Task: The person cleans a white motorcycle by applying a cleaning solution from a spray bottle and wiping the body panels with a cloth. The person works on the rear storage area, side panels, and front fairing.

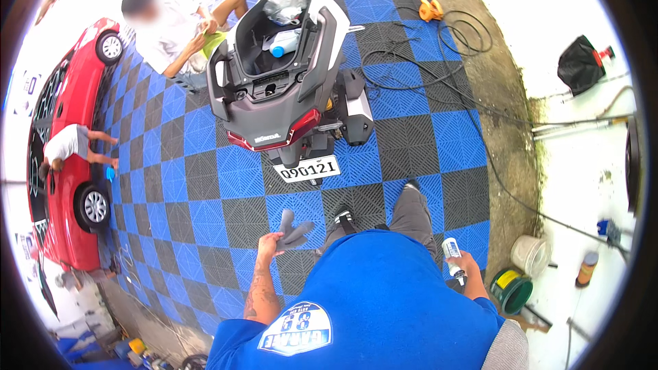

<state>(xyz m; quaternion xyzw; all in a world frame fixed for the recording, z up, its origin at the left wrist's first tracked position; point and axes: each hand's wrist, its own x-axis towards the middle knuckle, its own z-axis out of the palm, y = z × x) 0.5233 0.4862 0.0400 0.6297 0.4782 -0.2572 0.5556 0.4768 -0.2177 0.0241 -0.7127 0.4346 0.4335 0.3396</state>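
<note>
My left hand (269,244) holds a dark grey cloth (293,234) by one end, so that its folds hang out over the blue and black floor tiles. In my right hand (464,263) is a white plastic bottle (452,254) with a dark nozzle pointing down toward my body. Both hands are apart from the scooter (272,113), whose rear faces me with its seat raised. Inside its storage compartment lie a white bottle with a blue cap (285,43) and a clear plastic bag (286,4).
A person (169,36) sits left of the scooter, holding a yellow-green cloth. Another person (72,146) bends over a red car (77,108). An orange blower (431,10) and black hoses lie at right. White (529,254) and green buckets (511,290) stand beside my right arm.
</note>
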